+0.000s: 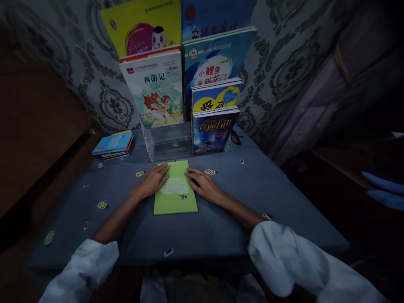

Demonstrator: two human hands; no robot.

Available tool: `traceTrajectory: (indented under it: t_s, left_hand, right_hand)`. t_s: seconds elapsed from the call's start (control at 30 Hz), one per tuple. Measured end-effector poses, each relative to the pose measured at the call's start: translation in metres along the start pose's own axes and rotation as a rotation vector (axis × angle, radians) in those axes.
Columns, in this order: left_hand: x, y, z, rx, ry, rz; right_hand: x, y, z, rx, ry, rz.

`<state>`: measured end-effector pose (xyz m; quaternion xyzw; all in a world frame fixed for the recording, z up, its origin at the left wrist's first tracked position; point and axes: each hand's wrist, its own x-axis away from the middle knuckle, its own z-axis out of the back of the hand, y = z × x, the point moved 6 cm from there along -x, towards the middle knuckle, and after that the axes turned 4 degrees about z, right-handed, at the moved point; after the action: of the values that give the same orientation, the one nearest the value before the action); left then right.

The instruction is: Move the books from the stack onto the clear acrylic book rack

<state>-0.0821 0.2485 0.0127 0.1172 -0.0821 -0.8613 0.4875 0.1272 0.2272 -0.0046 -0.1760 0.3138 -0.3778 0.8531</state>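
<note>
A green book (pixel 176 205) with a pale text panel lies flat on the dark blue tablecloth, in front of the clear display stand. My left hand (pixel 154 181) rests over its left edge, fingers stretched out toward the upper part of the cover. At the right edge, my right hand (pixel 203 183) has its fingers extended onto the cover, slightly spread. Neither hand lifts the book. Just beyond them, the clear stand (pixel 167 148) has an uncovered front section on its left side.
The stand bears several upright books: a white-green one (pixel 156 94), a dark blue one (pixel 213 134), a blue-yellow one (pixel 217 96) and a teal one (pixel 205 54). A small stack of books (pixel 114 142) lies at left. Dark glasses (pixel 236 137) sit behind the stand's right side. A patterned curtain (pixel 110 101) hangs behind.
</note>
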Motion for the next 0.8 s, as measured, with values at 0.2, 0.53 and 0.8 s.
traceTrajectory:
  t_s: [0.2,0.53,0.8]
  left_hand:
    - [-0.034,0.038,-0.013,0.073,-0.074,-0.141]
    - [-0.054,0.056,-0.019,0.099,-0.102,-0.202]
    - [-0.023,0.066,-0.017,0.061,-0.131,-0.228]
  right_hand:
    - [0.002,0.000,-0.002,-0.015,0.000,0.004]
    - [0.000,-0.004,0.003,-0.058,0.026,0.018]
    - [-0.003,-0.011,0.018,-0.151,0.173,0.061]
